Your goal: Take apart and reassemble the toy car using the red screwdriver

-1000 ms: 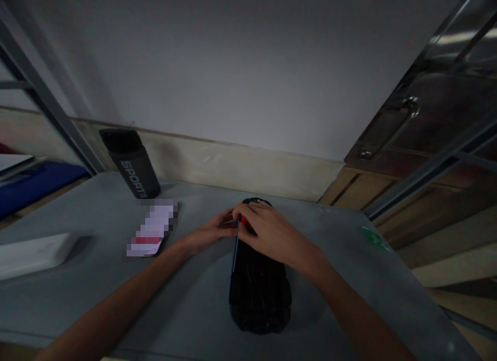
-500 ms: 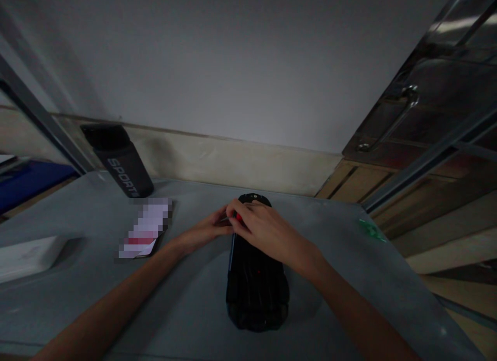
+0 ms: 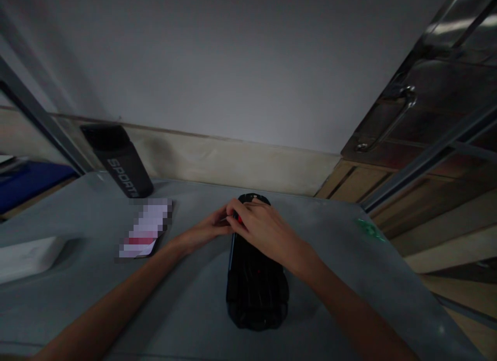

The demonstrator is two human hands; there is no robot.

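On the tabletop (image 3: 186,304) we see a black car (image 3: 257,296) lying lengthwise at mid-width, its far end close to the rear edge. The right hand (image 3: 266,227) arches over that end, pinching a red piece (image 3: 240,219) between thumb and forefinger. The left hand (image 3: 205,230) reaches the car's left side; its fingertips are partly hidden, and we cannot tell whether they grasp anything. We note the bottle (image 3: 124,167) near the rear left corner, the phone (image 3: 149,226) before it, and a green wrapper (image 3: 370,230) near the right edge.
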